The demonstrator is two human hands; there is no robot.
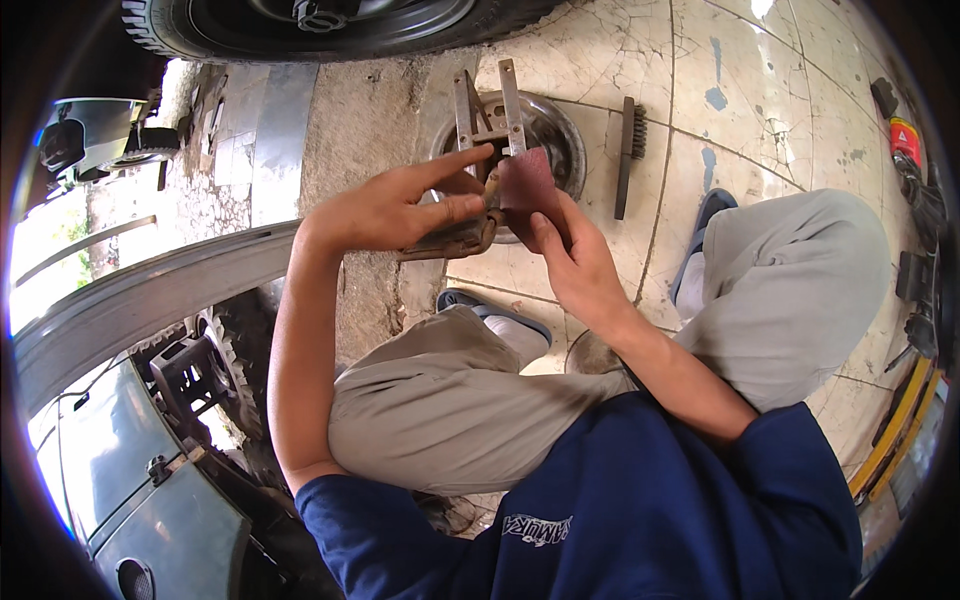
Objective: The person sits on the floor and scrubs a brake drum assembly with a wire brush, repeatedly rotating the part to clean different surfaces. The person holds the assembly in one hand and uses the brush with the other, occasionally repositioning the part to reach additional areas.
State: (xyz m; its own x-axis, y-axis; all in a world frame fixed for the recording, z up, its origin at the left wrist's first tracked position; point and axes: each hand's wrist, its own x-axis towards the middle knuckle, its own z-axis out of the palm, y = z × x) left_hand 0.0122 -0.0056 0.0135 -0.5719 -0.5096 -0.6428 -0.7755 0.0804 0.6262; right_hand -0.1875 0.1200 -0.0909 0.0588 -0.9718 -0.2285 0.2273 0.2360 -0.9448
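Your right grip [578,262] pinches a reddish-brown abrasive sheet [527,188] above the near side of the round metal wheel [574,150], wrist angled inward. Your left grip [385,210] is left of the wheel, fingers reaching across it; cannot tell whether they hold anything. Cracked tile floor [625,265] under the wheel. Wire brush [628,160] to its right, concrete strip [365,120] left, big tyre [410,38] beyond.

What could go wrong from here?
1. The bare left hand is close to the grey, two-pronged metal bracket; its edges might scrape it.
2. The maroon, sandpaper-like sheet in the bare right hand could slip or graze fingers.
3. The long, dark-handled bristle brush lies near one dark sandal; it might get kicked.
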